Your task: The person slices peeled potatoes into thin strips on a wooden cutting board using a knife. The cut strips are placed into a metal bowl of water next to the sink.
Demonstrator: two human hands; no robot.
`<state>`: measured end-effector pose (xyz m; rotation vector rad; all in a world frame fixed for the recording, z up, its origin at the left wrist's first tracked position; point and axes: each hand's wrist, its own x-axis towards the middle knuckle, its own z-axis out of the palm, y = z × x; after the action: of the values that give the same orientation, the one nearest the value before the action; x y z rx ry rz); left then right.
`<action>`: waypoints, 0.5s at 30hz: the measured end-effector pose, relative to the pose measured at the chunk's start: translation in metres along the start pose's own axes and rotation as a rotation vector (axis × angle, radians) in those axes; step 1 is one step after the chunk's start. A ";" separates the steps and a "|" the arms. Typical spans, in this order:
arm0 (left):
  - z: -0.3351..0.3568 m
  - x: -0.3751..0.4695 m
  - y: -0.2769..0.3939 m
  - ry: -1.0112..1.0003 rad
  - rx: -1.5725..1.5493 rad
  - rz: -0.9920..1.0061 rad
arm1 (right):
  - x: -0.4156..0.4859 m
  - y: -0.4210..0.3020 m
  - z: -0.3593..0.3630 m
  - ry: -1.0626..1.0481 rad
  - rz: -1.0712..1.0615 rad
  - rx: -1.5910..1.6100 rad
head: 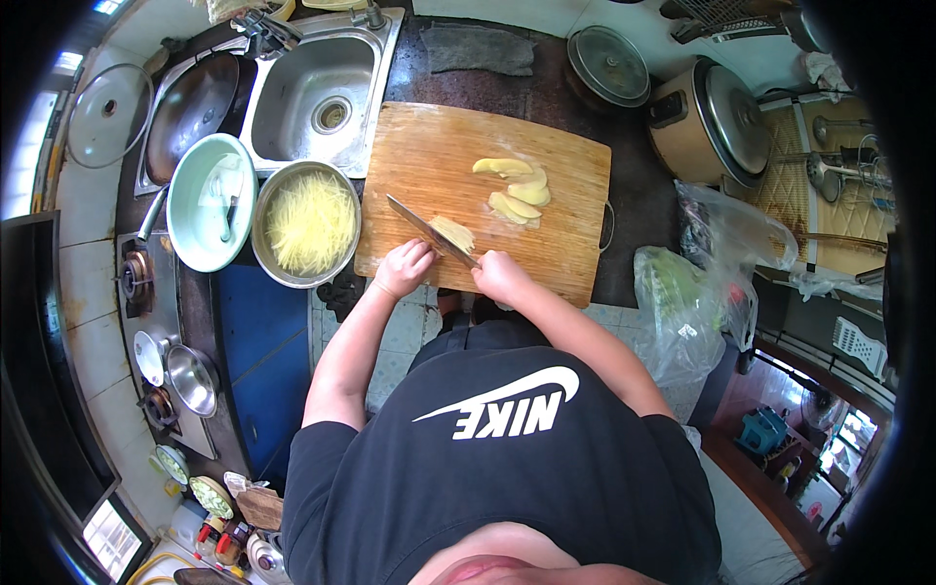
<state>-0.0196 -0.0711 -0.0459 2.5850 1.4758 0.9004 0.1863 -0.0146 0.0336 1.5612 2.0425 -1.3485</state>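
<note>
My right hand [502, 278] grips the handle of a kitchen knife [431, 230], whose blade slants up and left over a wooden cutting board [428, 157]. Beside the blade, on its near left side, my left hand [404, 268] rests on the board with fingers curled. Whatever lies beneath those fingertips is hidden. Along the other side of the blade is a small pile of pale potato strips [453, 232]. Several potato slices [528, 191] lie farther right on the board. A metal bowl left of the board holds shredded potato [311, 223].
A pale green basin [183, 219] with a utensil inside stands left of the metal bowl. Behind them are a steel sink [292, 88] and a wok [186, 117]. To the right are a lidded pot [608, 66], a rice cooker [680, 121] and plastic bags of vegetables [676, 300].
</note>
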 end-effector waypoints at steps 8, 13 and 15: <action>-0.005 0.000 -0.001 -0.039 0.014 0.052 | -0.012 -0.003 0.001 -0.014 -0.003 -0.020; -0.003 -0.001 -0.002 -0.032 0.006 0.049 | -0.005 -0.002 0.007 0.003 0.018 -0.058; -0.002 -0.001 -0.001 -0.008 0.004 0.040 | 0.000 -0.004 0.008 0.013 0.041 -0.062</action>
<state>-0.0221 -0.0717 -0.0452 2.6264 1.4303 0.8906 0.1804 -0.0210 0.0317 1.5801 2.0285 -1.2522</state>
